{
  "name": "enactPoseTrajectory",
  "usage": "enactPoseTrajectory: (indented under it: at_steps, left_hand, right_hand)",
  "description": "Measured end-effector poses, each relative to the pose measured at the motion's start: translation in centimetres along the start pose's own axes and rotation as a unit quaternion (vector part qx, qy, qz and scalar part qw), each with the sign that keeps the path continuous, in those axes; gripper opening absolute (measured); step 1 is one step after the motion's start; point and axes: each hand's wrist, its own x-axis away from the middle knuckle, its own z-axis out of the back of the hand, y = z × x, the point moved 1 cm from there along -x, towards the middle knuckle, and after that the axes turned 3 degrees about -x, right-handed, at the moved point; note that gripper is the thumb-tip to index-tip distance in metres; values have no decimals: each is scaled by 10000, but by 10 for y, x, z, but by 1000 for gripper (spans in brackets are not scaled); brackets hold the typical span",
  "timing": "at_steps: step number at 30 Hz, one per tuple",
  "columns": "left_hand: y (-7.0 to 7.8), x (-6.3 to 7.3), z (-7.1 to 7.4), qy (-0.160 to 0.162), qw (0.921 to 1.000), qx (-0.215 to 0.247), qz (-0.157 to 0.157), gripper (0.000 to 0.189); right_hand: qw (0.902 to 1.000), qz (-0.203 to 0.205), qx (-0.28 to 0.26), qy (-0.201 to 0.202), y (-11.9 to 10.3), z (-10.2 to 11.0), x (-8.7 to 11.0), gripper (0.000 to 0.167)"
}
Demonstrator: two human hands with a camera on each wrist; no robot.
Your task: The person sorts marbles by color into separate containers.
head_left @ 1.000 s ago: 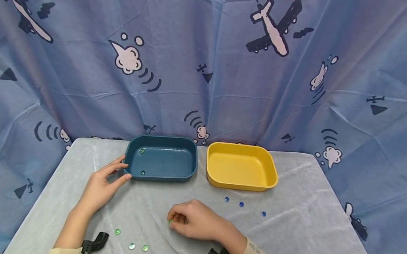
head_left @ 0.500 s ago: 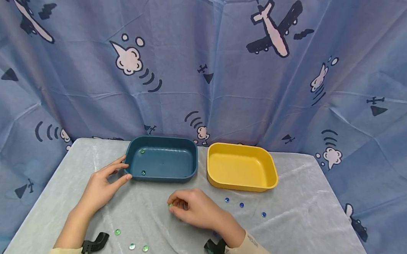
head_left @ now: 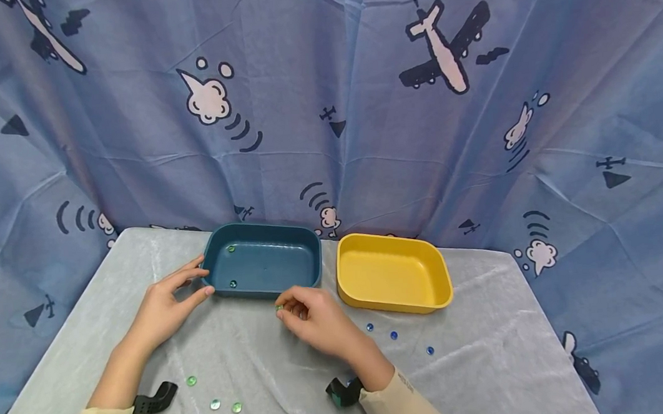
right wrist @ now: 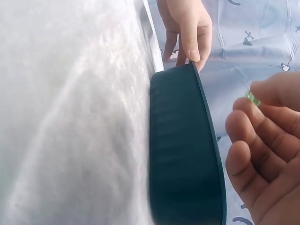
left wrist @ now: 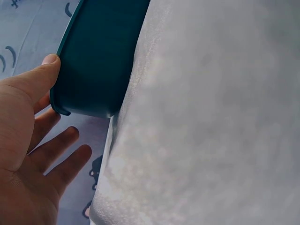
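Observation:
My right hand (head_left: pixel 317 317) pinches a small green glass bead (right wrist: pixel 253 97) between thumb and fingertips, just in front of the near wall of the teal box (head_left: pixel 268 291). With fingers fairly straight, my left hand (head_left: pixel 162 303) touches that box at its left end; in the left wrist view the thumb (left wrist: pixel 49 65) rests against the rim. Inside the box lie two green beads, one near the back (head_left: pixel 231 249) and one near the front (head_left: pixel 233 284). Several loose green beads (head_left: pixel 215 404) lie on the cloth near my left wrist.
A yellow box (head_left: pixel 394 272) with nothing visible in it stands right of the teal one. Several blue beads (head_left: pixel 394 335) lie on the grey cloth (head_left: pixel 486 374) before it, one partly hidden by the right wrist strap (head_left: pixel 344 392). A patterned blue curtain (head_left: pixel 281 109) hangs behind.
My right hand has moved away from me, up to the near side of the teal box, carrying the green bead. The left hand has stayed at the box's end.

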Motion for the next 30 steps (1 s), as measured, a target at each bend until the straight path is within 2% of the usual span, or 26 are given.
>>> enactPoseTrajectory:
  at_steps: [4,13,22,30]
  left_hand:
    - [-2,1,0,12,10000,25,-12,43]
    - [-3,2,-1,4,10000,49,1,43]
    - [-1,1,0,-4,10000,64,11,43]
    - [-1,0,1,39,10000,48,-27,43]
  right_hand:
    - [9997,-32,-48,241,4,2,-6,8]
    - [9960,-496,67,744,15,6,-20,10]
    - [9928,-835,-62,860,18,10,-30,9]
    - [9909,-1109,-80,764,21,11,-33,12]
